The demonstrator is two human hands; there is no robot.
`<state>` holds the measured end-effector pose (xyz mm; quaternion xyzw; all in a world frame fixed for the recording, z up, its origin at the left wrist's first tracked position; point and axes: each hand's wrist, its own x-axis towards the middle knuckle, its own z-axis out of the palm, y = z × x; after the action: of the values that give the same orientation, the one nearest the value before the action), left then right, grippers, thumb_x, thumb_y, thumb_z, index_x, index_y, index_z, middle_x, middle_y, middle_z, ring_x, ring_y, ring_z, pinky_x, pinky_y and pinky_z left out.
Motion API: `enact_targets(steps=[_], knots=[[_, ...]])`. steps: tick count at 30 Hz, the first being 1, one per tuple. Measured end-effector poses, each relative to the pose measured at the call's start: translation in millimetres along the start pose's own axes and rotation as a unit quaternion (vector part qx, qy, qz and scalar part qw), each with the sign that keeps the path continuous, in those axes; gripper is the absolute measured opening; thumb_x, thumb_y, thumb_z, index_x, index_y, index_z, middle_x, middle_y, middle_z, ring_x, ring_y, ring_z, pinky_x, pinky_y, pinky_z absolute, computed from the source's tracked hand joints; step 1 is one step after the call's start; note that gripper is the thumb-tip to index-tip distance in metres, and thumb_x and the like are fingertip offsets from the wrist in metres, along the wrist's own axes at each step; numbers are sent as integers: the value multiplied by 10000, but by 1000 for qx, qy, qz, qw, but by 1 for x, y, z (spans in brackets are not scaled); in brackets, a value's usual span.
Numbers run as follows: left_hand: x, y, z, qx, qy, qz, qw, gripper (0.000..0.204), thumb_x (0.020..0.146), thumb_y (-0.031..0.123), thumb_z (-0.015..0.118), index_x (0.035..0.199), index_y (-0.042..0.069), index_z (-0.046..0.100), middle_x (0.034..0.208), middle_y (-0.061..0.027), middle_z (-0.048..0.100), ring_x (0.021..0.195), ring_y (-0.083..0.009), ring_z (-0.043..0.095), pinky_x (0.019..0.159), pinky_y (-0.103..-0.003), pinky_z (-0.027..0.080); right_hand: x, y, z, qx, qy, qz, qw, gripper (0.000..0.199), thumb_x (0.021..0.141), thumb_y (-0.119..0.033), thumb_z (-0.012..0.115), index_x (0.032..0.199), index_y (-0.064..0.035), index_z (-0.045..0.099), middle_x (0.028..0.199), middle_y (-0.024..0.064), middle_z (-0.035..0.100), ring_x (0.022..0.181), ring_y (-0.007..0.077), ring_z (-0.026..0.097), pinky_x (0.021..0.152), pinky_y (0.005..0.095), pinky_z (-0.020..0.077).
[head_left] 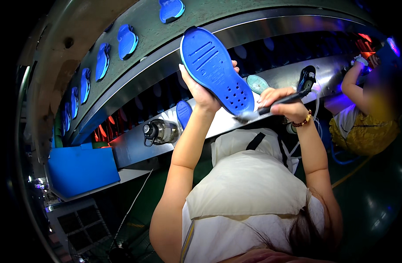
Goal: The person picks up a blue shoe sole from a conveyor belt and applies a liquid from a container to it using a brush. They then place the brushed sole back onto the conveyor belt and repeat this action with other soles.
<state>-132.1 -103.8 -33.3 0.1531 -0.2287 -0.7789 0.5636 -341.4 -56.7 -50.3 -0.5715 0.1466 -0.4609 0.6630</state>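
Left hand (204, 94) grips the blue shoe sole (216, 70) upright; right hand (283, 104) clasps a brush (271, 106) at its lower edge. A loose grip could let the sole slip during brushing.

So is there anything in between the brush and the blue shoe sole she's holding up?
Nothing visible. The left hand holds the blue sole up, and the right hand holds the brush with its bristles at the sole's lower edge. No object shows between them; whether the bristles actually touch is hard to tell.
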Motion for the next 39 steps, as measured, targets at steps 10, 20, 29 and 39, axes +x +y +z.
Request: enact_targets(steps=[10, 20, 29, 39], knots=[[-23, -27, -6, 37, 12, -127, 991, 569, 877, 462, 276, 1183, 8, 432, 1079, -177, 541, 963, -272, 554, 827, -376, 456, -6, -1, 21, -58, 113, 98, 987, 176, 768, -74, 615, 914, 24, 606, 858, 121, 620, 707, 125, 582, 636, 218, 485], [-19, -17, 17, 69, 63, -245, 965, 402, 869, 332, 435, 1126, 26, 477, 1001, -124, 572, 866, -185, 578, 767, -321, 485, -4, -19, 3, -87, 158, 107, 978, 152, 756, -68, 614, 877, 24, 611, 660, 48, 586, 471, 45, 483, 432, 161, 399], [-12, -17, 9, 43, 33, -305, 951, 394, 854, 313, 474, 1085, -6, 500, 979, -135, 580, 823, -188, 596, 731, -311, 501, -4, -20, 11, -110, 62, 111, 986, 131, 731, -15, 621, 855, 26, 625, 818, 112, 632, 489, 47, 496, 425, 156, 397], [-11, 2, 9, 271, -42, -389, 879, 423, 761, 306, 591, 1040, -9, 550, 939, -127, 601, 764, -149, 601, 679, -249, 497, 12, -50, -4, -250, -170, 70, 951, 200, 694, -25, 669, 888, -2, 625, 893, 134, 633, 812, 221, 621, 728, 281, 492]])
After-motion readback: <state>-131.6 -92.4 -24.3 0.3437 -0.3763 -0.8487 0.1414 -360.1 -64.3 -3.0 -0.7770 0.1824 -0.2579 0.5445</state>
